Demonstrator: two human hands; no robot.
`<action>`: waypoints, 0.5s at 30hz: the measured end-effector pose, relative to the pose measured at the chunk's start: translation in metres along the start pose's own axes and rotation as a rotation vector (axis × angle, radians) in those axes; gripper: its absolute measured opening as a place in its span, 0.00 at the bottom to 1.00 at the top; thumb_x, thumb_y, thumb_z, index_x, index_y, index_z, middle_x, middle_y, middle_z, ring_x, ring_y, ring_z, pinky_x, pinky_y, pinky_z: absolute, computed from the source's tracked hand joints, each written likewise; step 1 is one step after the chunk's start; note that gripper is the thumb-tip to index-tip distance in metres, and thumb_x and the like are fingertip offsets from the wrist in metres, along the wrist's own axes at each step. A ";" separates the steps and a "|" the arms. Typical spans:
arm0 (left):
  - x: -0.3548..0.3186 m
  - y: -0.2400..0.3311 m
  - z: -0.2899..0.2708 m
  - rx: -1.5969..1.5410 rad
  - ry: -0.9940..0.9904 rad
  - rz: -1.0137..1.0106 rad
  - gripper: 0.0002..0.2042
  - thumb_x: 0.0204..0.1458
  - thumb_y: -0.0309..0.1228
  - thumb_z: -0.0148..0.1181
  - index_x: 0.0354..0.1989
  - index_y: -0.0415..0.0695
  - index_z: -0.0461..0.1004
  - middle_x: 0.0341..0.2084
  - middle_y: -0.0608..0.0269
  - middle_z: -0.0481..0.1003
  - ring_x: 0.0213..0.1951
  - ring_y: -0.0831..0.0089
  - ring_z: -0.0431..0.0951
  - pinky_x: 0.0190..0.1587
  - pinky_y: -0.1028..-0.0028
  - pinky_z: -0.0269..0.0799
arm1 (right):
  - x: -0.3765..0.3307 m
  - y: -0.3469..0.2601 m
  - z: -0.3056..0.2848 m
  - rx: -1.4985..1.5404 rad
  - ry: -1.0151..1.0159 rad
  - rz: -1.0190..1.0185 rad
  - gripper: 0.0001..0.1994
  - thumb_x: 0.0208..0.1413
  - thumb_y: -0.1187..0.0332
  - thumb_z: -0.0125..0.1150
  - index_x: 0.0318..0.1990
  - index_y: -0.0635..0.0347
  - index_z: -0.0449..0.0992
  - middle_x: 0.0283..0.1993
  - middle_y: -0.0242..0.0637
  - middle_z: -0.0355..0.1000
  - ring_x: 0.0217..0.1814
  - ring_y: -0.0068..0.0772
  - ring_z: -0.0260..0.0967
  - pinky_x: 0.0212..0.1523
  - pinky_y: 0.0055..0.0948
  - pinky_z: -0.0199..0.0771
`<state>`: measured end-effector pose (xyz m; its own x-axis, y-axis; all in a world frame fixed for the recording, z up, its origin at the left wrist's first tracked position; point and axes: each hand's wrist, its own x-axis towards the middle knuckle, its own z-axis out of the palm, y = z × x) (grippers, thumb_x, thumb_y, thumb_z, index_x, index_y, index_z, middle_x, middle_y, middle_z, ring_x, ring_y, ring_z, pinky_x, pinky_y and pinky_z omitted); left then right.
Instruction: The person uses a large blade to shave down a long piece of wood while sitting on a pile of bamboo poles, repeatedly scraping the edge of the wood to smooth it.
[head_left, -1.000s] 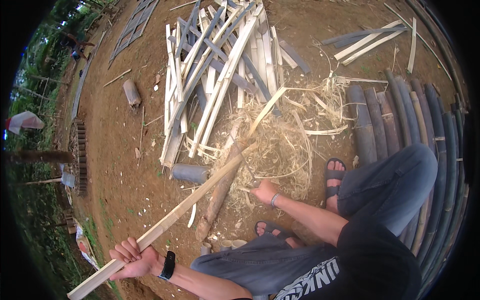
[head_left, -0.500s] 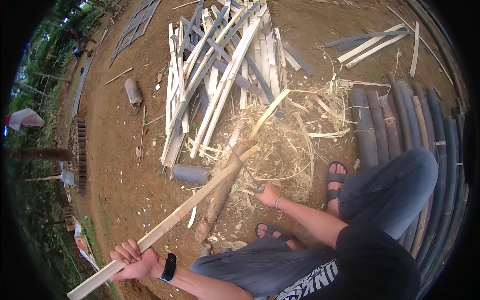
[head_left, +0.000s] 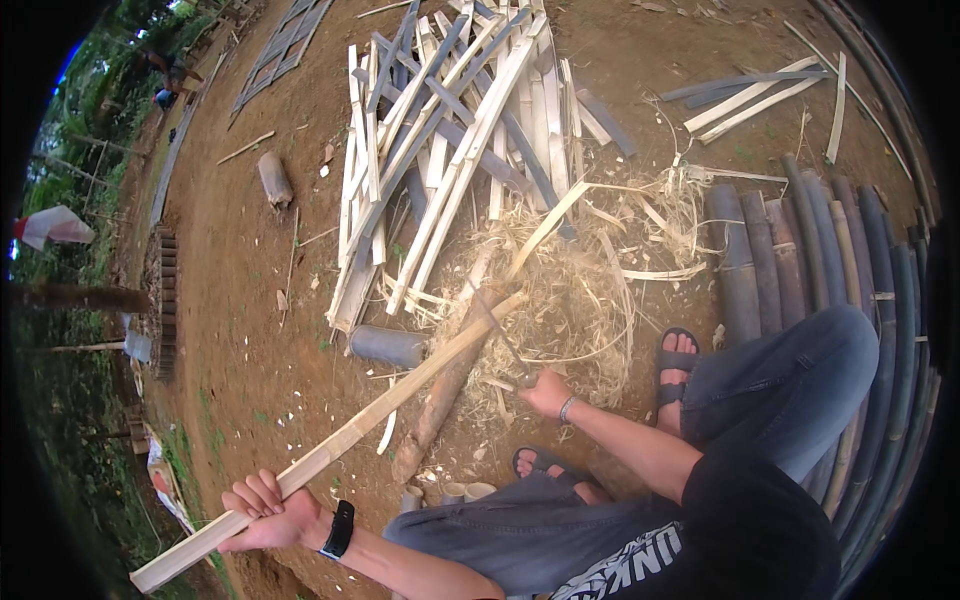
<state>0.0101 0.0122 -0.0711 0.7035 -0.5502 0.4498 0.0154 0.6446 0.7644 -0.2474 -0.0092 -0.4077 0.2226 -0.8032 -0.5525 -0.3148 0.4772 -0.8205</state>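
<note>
A: What is lying around the person, biggest first?

B: The bare dirt ground is carrying everything: a big heap of split bamboo slats ahead, a row of whole dark bamboo poles to the right, and a tangle of pale shavings between them

A: And the piece in hand?

B: A long pale bamboo strip is running from lower left up to the shavings, its far end resting across a short log. The left hand is wrapping its grip fully round the near end. The right hand is closing round the handle of a blade, which looks set against the strip's far end, though it is too blurred to be sure

A: How should the cut be handled?

B: I judge the strip needs keeping pressed on the log and steady, with the blade travelling along the grain, away from the sandalled feet

A: Anything different from half a second earlier?

B: The right hand is sitting slightly higher and nearer the strip's tip; the left hand and strip are staying almost where they were
</note>
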 end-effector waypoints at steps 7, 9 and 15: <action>-0.003 -0.005 0.017 -0.001 0.082 0.024 0.32 0.53 0.68 0.28 0.14 0.51 0.49 0.07 0.73 0.47 0.09 0.83 0.44 0.14 0.81 0.39 | 0.020 0.000 -0.002 0.111 0.062 0.191 0.11 0.44 0.68 0.59 0.17 0.66 0.71 0.14 0.38 0.68 0.11 0.28 0.63 0.15 0.31 0.64; -0.009 -0.005 0.027 0.028 0.136 0.025 0.32 0.53 0.69 0.28 0.14 0.51 0.49 0.07 0.73 0.47 0.09 0.83 0.45 0.14 0.82 0.39 | -0.015 -0.042 0.015 0.104 -0.055 -0.017 0.11 0.44 0.67 0.60 0.19 0.67 0.72 0.15 0.40 0.70 0.12 0.30 0.65 0.16 0.31 0.66; -0.014 0.004 0.036 0.057 0.126 0.026 0.33 0.52 0.70 0.26 0.14 0.51 0.47 0.07 0.73 0.46 0.09 0.83 0.45 0.13 0.82 0.39 | -0.093 -0.116 0.025 0.007 -0.232 -0.107 0.14 0.42 0.66 0.61 0.21 0.73 0.73 0.16 0.48 0.70 0.19 0.35 0.70 0.25 0.35 0.70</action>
<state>-0.0252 0.0031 -0.0580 0.7872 -0.4603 0.4105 -0.0415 0.6245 0.7799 -0.2082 0.0194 -0.2644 0.4600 -0.7467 -0.4805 -0.2714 0.3970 -0.8768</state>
